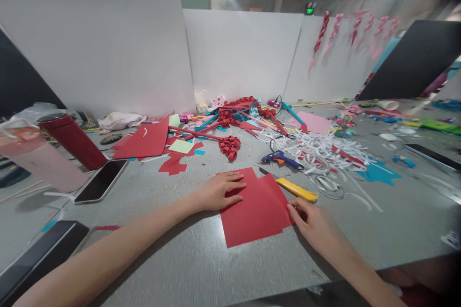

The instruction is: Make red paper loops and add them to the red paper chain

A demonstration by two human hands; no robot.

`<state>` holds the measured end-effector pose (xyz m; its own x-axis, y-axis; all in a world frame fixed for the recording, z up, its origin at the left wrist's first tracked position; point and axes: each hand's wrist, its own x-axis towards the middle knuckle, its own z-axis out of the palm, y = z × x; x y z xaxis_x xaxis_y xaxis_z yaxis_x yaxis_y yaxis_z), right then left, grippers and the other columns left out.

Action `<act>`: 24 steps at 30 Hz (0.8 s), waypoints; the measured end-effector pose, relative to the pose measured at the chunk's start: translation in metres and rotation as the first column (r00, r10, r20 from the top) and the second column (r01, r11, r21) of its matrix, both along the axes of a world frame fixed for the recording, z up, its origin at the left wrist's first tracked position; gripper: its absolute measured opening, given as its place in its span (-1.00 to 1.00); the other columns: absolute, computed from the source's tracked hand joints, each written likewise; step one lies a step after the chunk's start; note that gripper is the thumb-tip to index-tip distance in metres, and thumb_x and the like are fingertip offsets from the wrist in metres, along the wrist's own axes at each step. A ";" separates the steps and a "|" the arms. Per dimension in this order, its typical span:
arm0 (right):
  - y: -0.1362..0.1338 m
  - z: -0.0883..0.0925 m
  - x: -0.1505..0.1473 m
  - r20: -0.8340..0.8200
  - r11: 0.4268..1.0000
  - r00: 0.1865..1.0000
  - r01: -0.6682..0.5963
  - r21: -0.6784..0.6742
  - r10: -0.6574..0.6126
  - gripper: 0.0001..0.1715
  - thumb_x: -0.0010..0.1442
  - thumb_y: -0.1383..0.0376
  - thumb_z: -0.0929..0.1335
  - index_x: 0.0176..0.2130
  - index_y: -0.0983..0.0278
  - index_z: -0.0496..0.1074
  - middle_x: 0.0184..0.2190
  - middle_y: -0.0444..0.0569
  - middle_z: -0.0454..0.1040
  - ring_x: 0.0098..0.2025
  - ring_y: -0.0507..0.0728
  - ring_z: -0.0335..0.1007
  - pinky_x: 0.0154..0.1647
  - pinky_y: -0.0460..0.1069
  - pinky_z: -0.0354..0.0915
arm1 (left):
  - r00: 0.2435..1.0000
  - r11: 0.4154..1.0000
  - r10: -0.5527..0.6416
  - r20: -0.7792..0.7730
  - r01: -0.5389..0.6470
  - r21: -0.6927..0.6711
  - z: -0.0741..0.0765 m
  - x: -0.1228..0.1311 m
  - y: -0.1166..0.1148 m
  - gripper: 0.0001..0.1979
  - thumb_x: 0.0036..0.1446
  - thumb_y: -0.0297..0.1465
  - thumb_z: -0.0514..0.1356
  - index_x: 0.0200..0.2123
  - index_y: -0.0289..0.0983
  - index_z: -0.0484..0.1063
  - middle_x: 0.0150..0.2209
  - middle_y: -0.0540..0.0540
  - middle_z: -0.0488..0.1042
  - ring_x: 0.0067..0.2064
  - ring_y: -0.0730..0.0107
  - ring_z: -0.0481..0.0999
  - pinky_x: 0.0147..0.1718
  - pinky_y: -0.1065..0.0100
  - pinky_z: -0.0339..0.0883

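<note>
Red paper sheets lie overlapping on the grey table in front of me. My left hand rests flat on their left side, fingers spread. At the right edge of the paper, my right hand pinches the border of a sheet between thumb and fingers. Just beyond that hand lies a yellow utility knife, its dark tip pointing toward the upper left. Behind the knife is a blue glue gun. A red woven paper piece on a stick sits past the sheets.
Shredded white paper strips are heaped at right. On the left stand a red thermos and a pink bottle beside a phone. More red paper lies behind. White panels close off the far side.
</note>
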<state>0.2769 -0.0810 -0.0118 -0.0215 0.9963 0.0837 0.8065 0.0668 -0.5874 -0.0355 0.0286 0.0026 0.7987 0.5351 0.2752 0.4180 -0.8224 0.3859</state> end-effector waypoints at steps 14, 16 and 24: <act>-0.003 0.002 -0.003 0.021 0.998 0.998 0.060 0.025 -0.061 -0.75 0.26 0.14 0.26 -0.36 0.18 0.41 -0.46 -0.06 0.56 -0.42 0.16 0.46 -0.36 0.00 0.21 | 0.990 0.965 -0.142 -0.018 0.134 -0.225 0.030 -0.032 0.027 -0.52 0.20 -0.22 0.36 0.17 -0.15 0.50 0.32 -0.26 0.33 0.35 0.11 0.30 0.28 0.11 0.18; -0.002 0.001 -0.003 0.015 0.998 0.998 0.057 0.021 -0.057 -0.75 0.26 0.13 0.26 -0.35 0.18 0.42 -0.46 -0.06 0.56 -0.43 0.16 0.46 -0.36 0.00 0.21 | 0.988 0.964 -0.152 -0.034 0.141 -0.225 0.027 -0.032 0.027 -0.53 0.22 -0.24 0.34 0.18 -0.16 0.49 0.33 -0.27 0.31 0.35 0.10 0.29 0.28 0.10 0.17; -0.002 0.000 -0.003 0.009 0.998 0.999 0.050 0.023 -0.051 -0.73 0.26 0.11 0.26 -0.36 0.18 0.41 -0.47 -0.06 0.56 -0.43 0.16 0.46 -0.36 0.00 0.23 | 0.985 0.953 -0.170 -0.026 0.158 -0.258 0.023 -0.032 0.030 -0.52 0.25 -0.27 0.32 0.22 -0.13 0.45 0.36 -0.27 0.26 0.36 0.09 0.27 0.28 0.08 0.17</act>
